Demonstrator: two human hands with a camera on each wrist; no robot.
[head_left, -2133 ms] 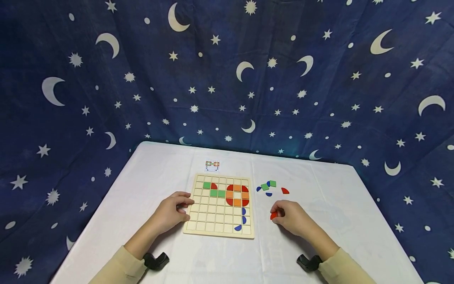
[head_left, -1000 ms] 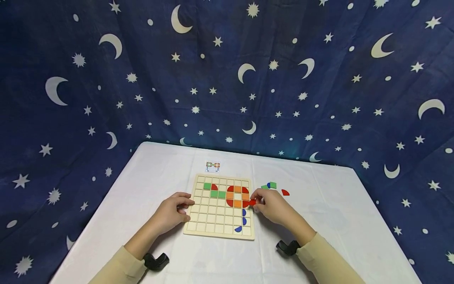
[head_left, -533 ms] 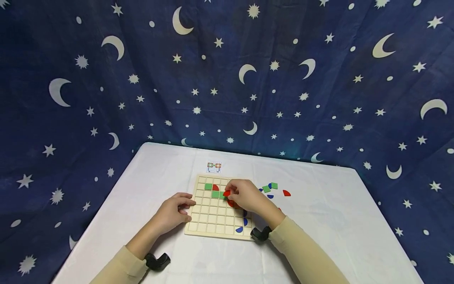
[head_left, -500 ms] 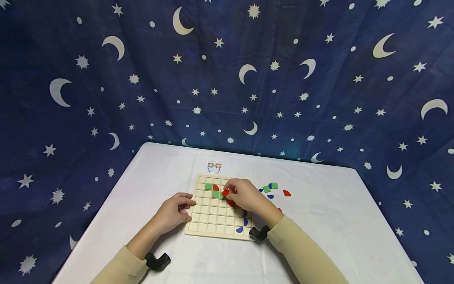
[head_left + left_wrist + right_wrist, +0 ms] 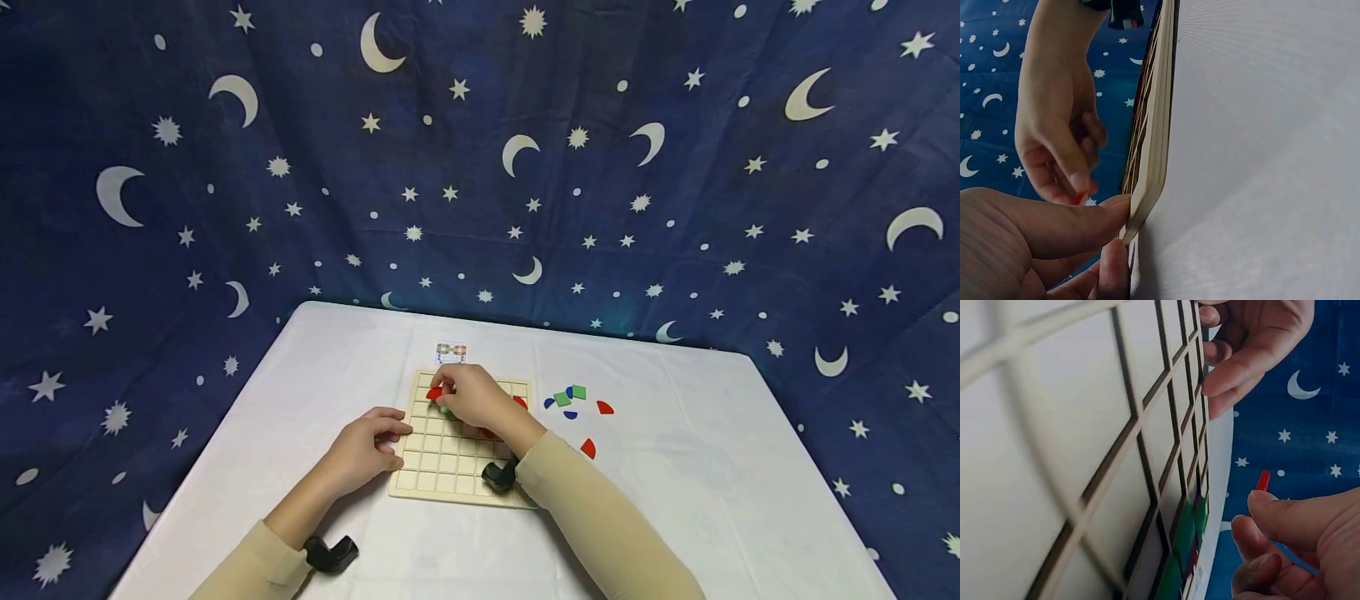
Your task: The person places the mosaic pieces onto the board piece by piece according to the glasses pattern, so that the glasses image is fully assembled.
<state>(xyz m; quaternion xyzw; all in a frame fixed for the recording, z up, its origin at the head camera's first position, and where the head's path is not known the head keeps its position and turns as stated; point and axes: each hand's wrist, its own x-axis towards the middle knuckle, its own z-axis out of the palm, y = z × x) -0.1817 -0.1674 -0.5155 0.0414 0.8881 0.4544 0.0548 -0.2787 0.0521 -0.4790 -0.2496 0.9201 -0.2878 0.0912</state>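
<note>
My right hand (image 5: pixel 474 396) reaches over the upper left of the pale wooden grid board (image 5: pixel 448 463) and pinches a red quarter-circle tile (image 5: pixel 434 392) between thumb and fingers. In the right wrist view the red tile (image 5: pixel 1264 480) shows edge-on above the thumb, beside the board's green tiles (image 5: pixel 1184 528). This hand and its forearm cover most of the tiles set in the board. At the board's left edge rests my left hand (image 5: pixel 362 446), thumb and fingertips spread apart along the rim. The left wrist view has the thumb (image 5: pixel 1079 222) right at the edge.
Right of the board lie loose green squares (image 5: pixel 578 392), blue half-circles (image 5: pixel 570 415) and two red quarter-circles (image 5: pixel 605 407). A small printed pattern card (image 5: pixel 452 352) lies behind the board. A dark blue star-and-moon cloth (image 5: pixel 637 167) hangs beyond the white table (image 5: pixel 720 483).
My right hand has carried a red tile from the table right of the board, leftward across it, to its upper left. The left hand has stayed at the board's edge.
</note>
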